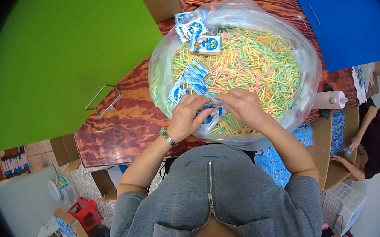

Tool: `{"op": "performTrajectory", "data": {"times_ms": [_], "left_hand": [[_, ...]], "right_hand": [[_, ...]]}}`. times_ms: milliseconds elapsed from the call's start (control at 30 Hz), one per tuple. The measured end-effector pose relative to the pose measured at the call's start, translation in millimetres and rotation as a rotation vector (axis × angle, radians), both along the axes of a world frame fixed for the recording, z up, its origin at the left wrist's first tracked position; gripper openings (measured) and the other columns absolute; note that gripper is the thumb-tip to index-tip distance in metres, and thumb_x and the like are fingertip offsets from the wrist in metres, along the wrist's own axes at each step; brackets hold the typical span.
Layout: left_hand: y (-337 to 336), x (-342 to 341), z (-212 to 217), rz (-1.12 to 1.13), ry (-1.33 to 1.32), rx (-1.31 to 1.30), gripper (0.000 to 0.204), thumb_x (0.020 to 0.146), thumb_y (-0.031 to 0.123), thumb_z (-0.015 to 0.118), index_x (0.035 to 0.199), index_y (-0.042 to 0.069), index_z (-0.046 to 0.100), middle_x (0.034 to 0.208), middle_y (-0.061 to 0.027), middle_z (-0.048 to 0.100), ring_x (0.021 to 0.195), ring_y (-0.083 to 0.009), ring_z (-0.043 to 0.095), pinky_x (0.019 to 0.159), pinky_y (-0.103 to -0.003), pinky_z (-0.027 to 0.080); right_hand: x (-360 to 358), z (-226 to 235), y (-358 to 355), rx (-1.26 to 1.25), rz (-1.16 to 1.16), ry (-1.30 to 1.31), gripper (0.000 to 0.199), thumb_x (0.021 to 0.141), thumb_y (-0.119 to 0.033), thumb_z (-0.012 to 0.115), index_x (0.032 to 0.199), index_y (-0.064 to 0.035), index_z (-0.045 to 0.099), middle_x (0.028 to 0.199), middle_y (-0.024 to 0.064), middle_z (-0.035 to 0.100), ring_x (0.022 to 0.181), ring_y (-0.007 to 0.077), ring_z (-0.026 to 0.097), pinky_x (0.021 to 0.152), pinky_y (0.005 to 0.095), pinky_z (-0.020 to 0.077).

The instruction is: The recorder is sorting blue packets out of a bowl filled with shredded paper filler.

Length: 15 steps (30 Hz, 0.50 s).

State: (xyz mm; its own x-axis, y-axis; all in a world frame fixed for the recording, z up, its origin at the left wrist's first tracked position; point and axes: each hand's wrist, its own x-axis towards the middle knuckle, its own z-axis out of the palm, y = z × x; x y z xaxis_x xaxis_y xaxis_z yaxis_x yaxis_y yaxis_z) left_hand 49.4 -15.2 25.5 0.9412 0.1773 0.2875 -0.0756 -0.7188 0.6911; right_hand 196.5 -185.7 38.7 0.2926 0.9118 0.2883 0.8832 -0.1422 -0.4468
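Note:
A large clear plastic bag [311, 85] lies spread open, full of thin pastel sticks [256, 60] in yellow, green and pink. Over its near left part, my left hand [187, 117] and my right hand [245, 108] pinch a small blue-and-white packet [216, 117] between them. The fingers partly cover it, so I cannot tell whether its end is sealed. Just beyond my left hand, several overlapping packets [193, 78] rest on the sticks. More packets [206, 44] sit at the bag's far left edge.
The bag stands on a reddish wood-grain table [121, 132]. A green panel [76, 51] and a blue panel [352, 29] flank it. At right are a pink bottle [330, 100], a cardboard box [321, 148] of blue packets and another person [378, 138]. A red stool [85, 214] stands lower left.

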Motion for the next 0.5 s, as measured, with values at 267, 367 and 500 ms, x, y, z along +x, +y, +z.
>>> {"op": "performTrajectory", "data": {"times_ms": [267, 367, 500], "left_hand": [[-6.4, 22.8, 12.3, -0.082, 0.1, -0.254, 0.02, 0.082, 0.017, 0.073, 0.074, 0.001, 0.062, 0.068, -0.0108, 0.058, 0.065, -0.0274, 0.058, 0.059, -0.036, 0.044], [-6.9, 27.0, -0.5, 0.011, 0.113, -0.333, 0.025, 0.077, 0.017, 0.079, 0.071, 0.001, 0.06, 0.064, -0.0089, 0.057, 0.058, -0.0216, 0.055, 0.054, -0.033, 0.042], [-4.7, 24.8, -8.4, 0.048, 0.148, -0.436, 0.029, 0.076, 0.017, 0.081, 0.069, 0.002, 0.058, 0.063, -0.0051, 0.054, 0.054, -0.0147, 0.048, 0.052, -0.03, 0.039]], "right_hand": [[7.2, 28.4, -2.3, 0.138, -0.003, 0.34, 0.013, 0.085, -0.011, 0.066, 0.094, -0.0005, 0.065, 0.079, 0.0126, 0.061, 0.073, 0.0295, 0.062, 0.063, 0.0387, 0.0477], [14.7, 31.2, -1.1, 0.135, 0.049, 0.312, 0.014, 0.085, -0.008, 0.064, 0.097, 0.0001, 0.065, 0.082, 0.0143, 0.06, 0.076, 0.0316, 0.061, 0.065, 0.0398, 0.0481], [48.0, 33.6, 4.6, -0.024, 0.263, 0.595, 0.023, 0.088, -0.015, 0.067, 0.107, -0.0028, 0.066, 0.087, 0.0096, 0.066, 0.08, 0.0218, 0.065, 0.068, 0.0362, 0.0509]]}}
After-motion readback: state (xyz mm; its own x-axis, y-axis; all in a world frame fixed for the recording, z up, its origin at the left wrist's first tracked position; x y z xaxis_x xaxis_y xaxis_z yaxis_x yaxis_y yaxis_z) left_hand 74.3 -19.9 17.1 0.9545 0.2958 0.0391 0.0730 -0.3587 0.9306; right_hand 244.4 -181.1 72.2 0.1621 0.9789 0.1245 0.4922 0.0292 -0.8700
